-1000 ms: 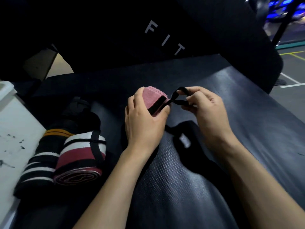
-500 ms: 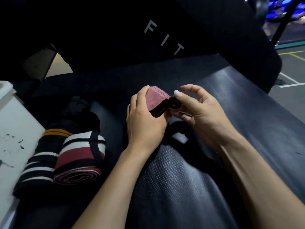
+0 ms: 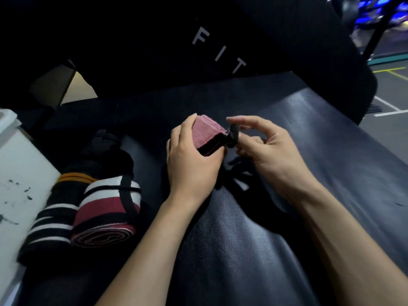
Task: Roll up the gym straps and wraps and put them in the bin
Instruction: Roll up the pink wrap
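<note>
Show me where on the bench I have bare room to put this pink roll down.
Free: the bench right of the right hand, and the near padding between your forearms. Crowded: the left, where two rolled wraps lie beside the white bin, and under the left hand, where a black strap lies.
</note>
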